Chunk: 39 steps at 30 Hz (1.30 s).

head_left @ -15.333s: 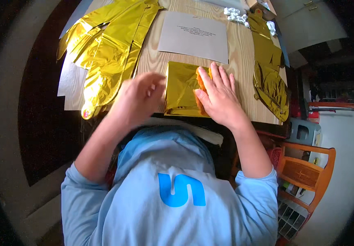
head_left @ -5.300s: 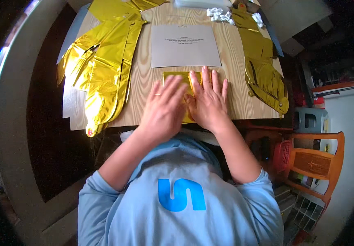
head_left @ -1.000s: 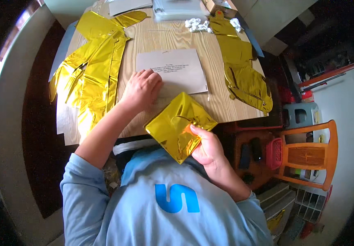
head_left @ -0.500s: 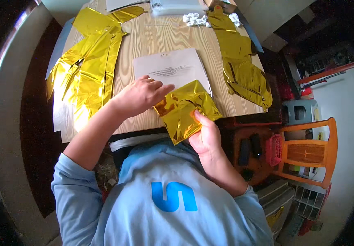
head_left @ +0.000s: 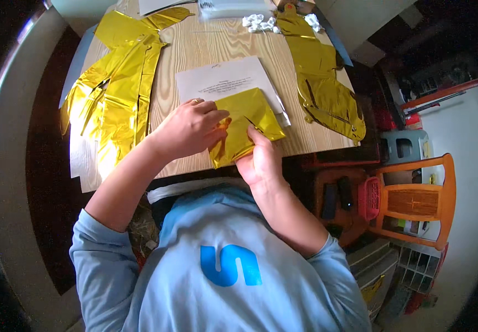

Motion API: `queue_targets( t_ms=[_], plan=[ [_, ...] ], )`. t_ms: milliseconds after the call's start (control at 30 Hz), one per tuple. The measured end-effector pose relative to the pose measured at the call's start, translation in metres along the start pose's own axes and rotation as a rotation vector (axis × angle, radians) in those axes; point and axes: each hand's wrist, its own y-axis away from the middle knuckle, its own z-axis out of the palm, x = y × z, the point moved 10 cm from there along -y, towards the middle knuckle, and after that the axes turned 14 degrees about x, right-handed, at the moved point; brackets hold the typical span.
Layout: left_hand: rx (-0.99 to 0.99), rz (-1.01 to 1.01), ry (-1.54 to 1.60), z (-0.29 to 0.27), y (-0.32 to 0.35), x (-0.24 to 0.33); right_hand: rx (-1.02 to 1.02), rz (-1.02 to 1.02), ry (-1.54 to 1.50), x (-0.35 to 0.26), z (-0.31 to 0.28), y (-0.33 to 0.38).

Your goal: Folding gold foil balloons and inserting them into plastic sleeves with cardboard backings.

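Note:
A shiny gold foil balloon (head_left: 244, 113), folded flat into a rough square, is held over the table's near edge. My right hand (head_left: 261, 159) grips its near right side, thumb on top and fingers underneath. At its left edge my left hand (head_left: 192, 126) is closed, the fingertips pinching the foil. Beyond and partly beneath the folded foil lies a stack of white printed sheets (head_left: 192, 82), whose near part it covers.
Flat unfolded gold foil balloons lie at the table's left (head_left: 120, 83) and right (head_left: 316, 72). At the far side are crumpled white pieces (head_left: 258, 24), clear plastic bags (head_left: 228, 8) and a small cardboard box (head_left: 300, 5). A wooden chair (head_left: 416, 202) stands at the right.
The folded foil has moved away from my body and left, now covering more of the printed sheets. My right hand went with it, and my left hand has closed on the left edge.

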Motion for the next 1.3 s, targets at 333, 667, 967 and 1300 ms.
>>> queue_targets(
  t_ms=[333, 667, 967, 1300],
  plan=[
    [0.002, -0.041, -0.089, 0.002, 0.004, -0.022, 0.039, 0.016, 0.002, 0.006, 0.015, -0.021],
    [0.190, -0.367, 0.023, -0.032, -0.022, -0.124, 0.040, -0.005, -0.002, 0.001, 0.015, -0.025],
    [0.024, -0.370, 0.141, 0.031, -0.037, -0.120, 0.047, -0.023, -0.007, -0.001, 0.007, -0.029],
    [0.058, -0.444, 0.308, 0.026, -0.022, -0.079, 0.037, -0.068, -0.068, -0.015, 0.006, -0.015]
  ],
)
